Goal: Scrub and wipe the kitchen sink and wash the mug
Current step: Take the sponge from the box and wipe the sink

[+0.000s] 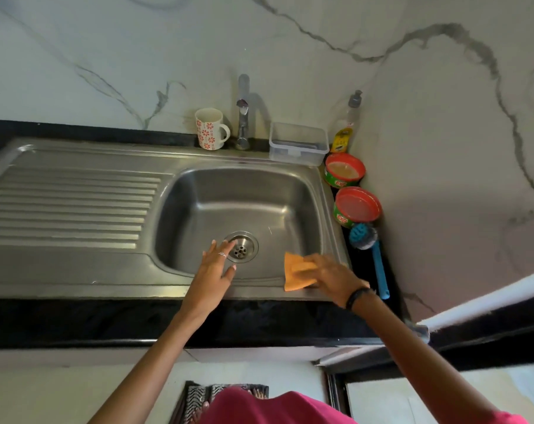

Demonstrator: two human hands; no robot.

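The steel sink (180, 191) has a ribbed drainboard on its left and a basin with a round drain (241, 246). My right hand (333, 278) holds an orange cloth (294, 272) against the basin's front right rim. My left hand (215, 267) hovers over the basin's front edge beside the drain, fingers spread and holding nothing. A white mug (210, 128) with red flowers stands upright behind the sink, left of the tap (243, 117).
A clear plastic box (297, 143) sits right of the tap. Along the right wall stand a dish-soap bottle (348, 127), two red-and-green soap tubs (345, 169) (357, 206) and a blue-handled dish brush (372, 255). Black counter (106, 319) surrounds the sink.
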